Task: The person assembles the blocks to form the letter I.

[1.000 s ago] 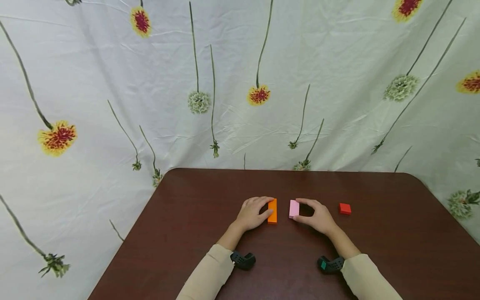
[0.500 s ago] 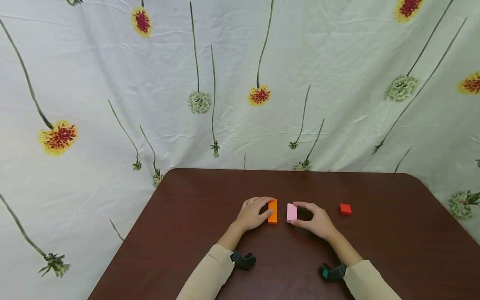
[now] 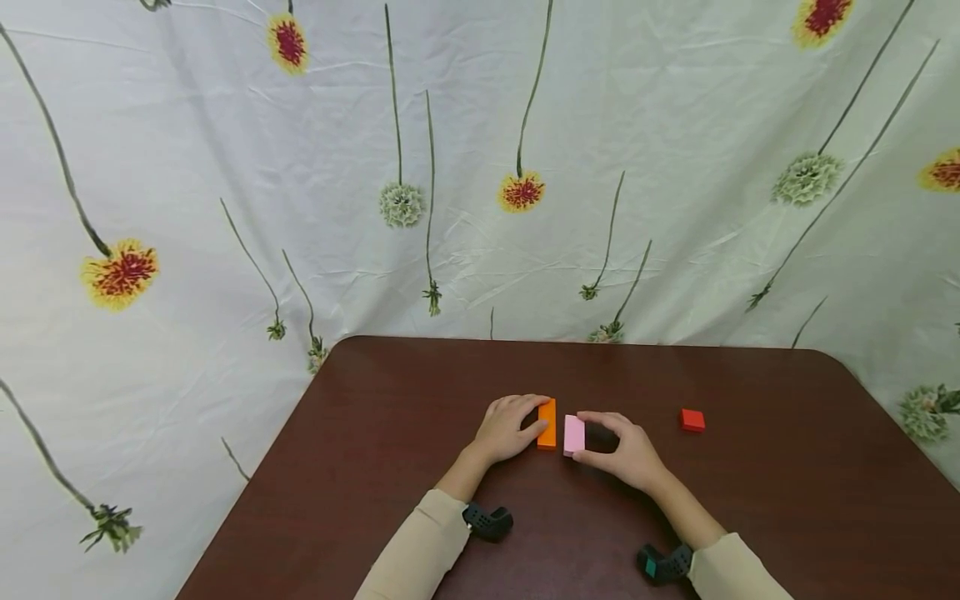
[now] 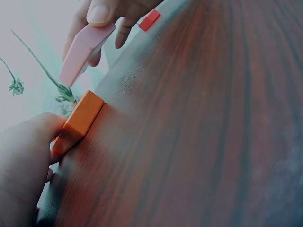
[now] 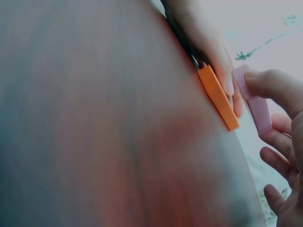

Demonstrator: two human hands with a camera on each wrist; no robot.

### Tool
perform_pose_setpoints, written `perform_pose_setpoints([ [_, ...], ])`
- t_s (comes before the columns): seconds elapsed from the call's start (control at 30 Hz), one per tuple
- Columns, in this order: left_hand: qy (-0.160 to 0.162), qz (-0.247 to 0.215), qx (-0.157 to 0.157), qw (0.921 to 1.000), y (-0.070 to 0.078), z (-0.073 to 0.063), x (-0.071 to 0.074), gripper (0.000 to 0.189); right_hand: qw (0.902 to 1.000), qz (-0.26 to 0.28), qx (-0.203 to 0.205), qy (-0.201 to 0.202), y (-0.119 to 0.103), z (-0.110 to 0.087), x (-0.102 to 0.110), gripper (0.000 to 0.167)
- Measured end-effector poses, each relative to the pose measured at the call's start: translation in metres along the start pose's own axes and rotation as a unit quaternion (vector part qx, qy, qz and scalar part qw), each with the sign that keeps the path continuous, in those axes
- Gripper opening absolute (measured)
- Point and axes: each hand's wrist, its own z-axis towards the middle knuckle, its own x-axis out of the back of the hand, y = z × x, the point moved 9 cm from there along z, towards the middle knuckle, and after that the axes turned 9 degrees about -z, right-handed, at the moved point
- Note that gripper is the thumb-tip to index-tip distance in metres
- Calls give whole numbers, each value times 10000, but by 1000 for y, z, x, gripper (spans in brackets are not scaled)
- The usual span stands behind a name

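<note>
An orange block (image 3: 547, 425) stands on the table, its long side running away from me. My left hand (image 3: 506, 429) holds it from the left between thumb and fingers. Just to its right, a pink block (image 3: 574, 436) is pinched at its two ends by the thumb and fingers of my right hand (image 3: 632, 455). In the left wrist view the pink block (image 4: 85, 52) hangs above the tabletop, tilted, and a gap parts it from the orange block (image 4: 80, 120). The right wrist view also shows the two blocks apart.
A small red block (image 3: 692, 420) lies on the table to the right of my right hand. The dark brown wooden table (image 3: 420, 392) has rounded far corners. Behind it hangs a white cloth (image 3: 337, 150) printed with flowers.
My right hand has brought the pink block left and a little nearer to me, closer to the orange block. The left hand and the orange block have stayed in place.
</note>
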Motion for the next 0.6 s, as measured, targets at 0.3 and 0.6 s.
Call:
perform_pose_setpoints([
  [0.3,23,70,-28,10000,-1,0,-2,47,9995,37,327,25,-15,-4,-6,60],
  [0.6,38,101,-60,9999,-2,-1,-1,46,9986,124,505,-90,-27,-7,-13,60],
])
